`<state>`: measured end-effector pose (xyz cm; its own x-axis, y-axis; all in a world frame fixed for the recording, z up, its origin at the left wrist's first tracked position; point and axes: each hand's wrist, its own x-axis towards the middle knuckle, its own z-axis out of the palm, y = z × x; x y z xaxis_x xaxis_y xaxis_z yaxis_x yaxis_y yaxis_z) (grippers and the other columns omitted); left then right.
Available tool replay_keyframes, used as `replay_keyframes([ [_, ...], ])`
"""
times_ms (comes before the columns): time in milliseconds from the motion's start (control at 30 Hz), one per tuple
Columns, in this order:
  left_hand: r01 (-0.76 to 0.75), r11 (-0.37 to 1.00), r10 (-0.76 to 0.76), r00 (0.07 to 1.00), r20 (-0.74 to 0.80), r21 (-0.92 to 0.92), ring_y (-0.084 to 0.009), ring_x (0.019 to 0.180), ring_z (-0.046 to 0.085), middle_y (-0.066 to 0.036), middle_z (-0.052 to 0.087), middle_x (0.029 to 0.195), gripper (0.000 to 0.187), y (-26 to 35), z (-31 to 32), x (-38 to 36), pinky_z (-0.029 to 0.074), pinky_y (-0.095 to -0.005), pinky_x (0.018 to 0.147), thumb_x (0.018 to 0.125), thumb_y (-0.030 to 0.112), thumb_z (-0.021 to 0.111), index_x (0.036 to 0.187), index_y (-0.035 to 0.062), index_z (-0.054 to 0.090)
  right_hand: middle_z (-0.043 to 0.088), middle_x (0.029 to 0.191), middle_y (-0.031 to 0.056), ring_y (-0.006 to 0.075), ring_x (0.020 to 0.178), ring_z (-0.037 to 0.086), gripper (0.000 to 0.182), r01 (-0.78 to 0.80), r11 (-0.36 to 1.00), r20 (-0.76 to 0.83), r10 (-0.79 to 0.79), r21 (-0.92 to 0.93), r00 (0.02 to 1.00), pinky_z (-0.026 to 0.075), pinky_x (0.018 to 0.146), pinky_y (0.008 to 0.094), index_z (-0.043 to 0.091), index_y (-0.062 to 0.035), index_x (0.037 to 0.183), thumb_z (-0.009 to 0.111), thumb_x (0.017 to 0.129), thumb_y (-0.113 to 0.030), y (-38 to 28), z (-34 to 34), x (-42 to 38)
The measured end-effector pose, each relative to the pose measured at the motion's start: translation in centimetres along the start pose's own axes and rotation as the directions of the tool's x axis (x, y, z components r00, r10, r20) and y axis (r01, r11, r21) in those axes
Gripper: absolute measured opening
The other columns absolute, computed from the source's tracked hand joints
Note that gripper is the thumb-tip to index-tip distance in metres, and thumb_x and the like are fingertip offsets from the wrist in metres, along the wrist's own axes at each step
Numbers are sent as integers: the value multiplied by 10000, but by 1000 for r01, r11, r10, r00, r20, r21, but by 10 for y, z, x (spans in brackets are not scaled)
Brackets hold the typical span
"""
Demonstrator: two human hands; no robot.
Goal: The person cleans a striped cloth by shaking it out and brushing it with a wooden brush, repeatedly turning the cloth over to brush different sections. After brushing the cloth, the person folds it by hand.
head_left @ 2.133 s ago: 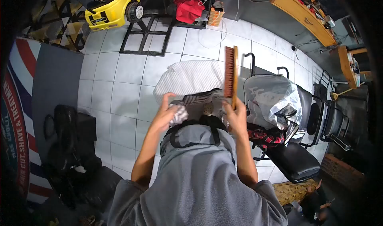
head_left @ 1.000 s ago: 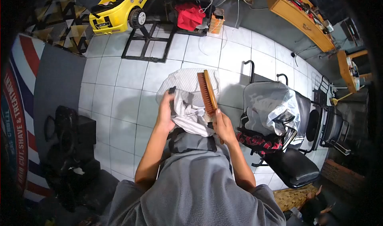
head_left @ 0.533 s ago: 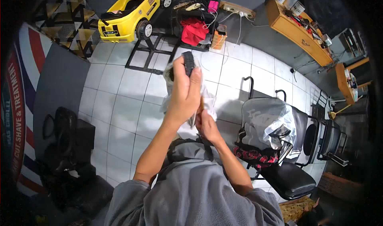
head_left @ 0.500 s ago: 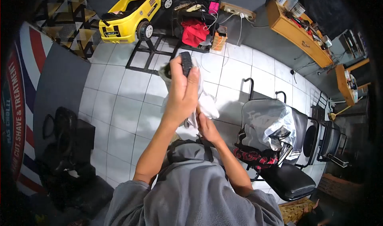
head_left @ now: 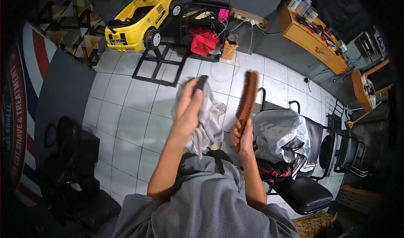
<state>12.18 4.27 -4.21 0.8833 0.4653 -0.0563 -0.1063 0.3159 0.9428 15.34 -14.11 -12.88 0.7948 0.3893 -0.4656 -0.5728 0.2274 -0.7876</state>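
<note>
We've got our left grip bunched around a crumpled pale-grey fabric cloth. Our right grip is wrapped round a long brown bristle brush.

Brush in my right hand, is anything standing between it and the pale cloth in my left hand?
Nothing visible does. In the head view, only a gap showing the tiled floor separates the brush, held in the right hand, from the pale cloth held in the left hand.

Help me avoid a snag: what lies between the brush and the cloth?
In the head view, bare floor tiles show between the brush and cloth; lower down, part of the right hand sits there too.
</note>
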Motion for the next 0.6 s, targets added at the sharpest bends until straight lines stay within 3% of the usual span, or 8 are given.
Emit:
replay_keyframes([
  [100,-58,998,57,977,204,-1,-121,1164,380,-63,428,1285,481,9,24,-11,253,-242,1005,955,224,440,1365,3,317,285,545,-37,80,406,280,543,-95,955,370,-16,280,929,220,365,235,318,-128,730,224,895,-636,-17,19,-8],
  [167,92,987,-52,960,277,-134,-114,1154,380,-74,419,1284,481,11,32,-19,245,-234,1008,954,208,437,1371,5,308,345,544,-15,97,415,311,545,-48,988,37,53,-146,998,248,376,220,362,-114,759,186,913,-606,-27,57,-25],
  [200,118,979,-65,952,298,-167,-107,1146,380,-80,413,1278,475,11,34,-22,244,-227,1007,953,198,437,1370,7,312,361,548,-12,96,425,334,537,110,963,139,-77,-248,987,264,384,229,397,-103,802,185,925,-581,-11,52,-15],
  [300,-290,950,252,932,261,117,-113,1087,424,-56,444,1245,494,15,21,-13,258,-232,986,927,180,452,1366,6,308,557,655,102,247,560,552,494,562,626,436,-362,-541,824,431,508,349,511,-35,970,232,966,-443,92,-8,48],
  [367,-98,995,99,953,286,-18,-74,885,381,-17,412,1048,492,33,14,-20,256,-196,818,911,157,457,1347,0,292,635,776,175,347,685,615,469,713,250,600,-402,-655,692,477,612,406,545,-8,1029,263,974,-379,147,-57,71],
  [433,-124,992,128,929,348,-35,-38,735,349,21,402,878,494,43,10,-20,256,-171,675,893,139,478,1331,7,289,610,960,252,420,854,592,459,406,35,405,203,-913,892,458,741,457,599,13,989,352,947,-371,171,-105,67],
  [533,-138,990,105,854,509,27,-27,713,373,-1,422,907,525,48,0,-28,297,-163,635,826,87,525,1291,-6,300,630,888,231,344,782,631,437,-104,2,-102,175,-995,979,462,676,420,630,7,878,494,888,-407,193,-140,64],
  [600,12,999,-29,836,548,34,-40,819,413,-42,431,1024,495,49,-4,-35,342,-173,717,768,54,550,1204,-21,328,625,802,185,266,728,623,432,-144,401,-130,62,-905,990,457,652,376,622,10,824,580,835,-420,163,-136,50],
])
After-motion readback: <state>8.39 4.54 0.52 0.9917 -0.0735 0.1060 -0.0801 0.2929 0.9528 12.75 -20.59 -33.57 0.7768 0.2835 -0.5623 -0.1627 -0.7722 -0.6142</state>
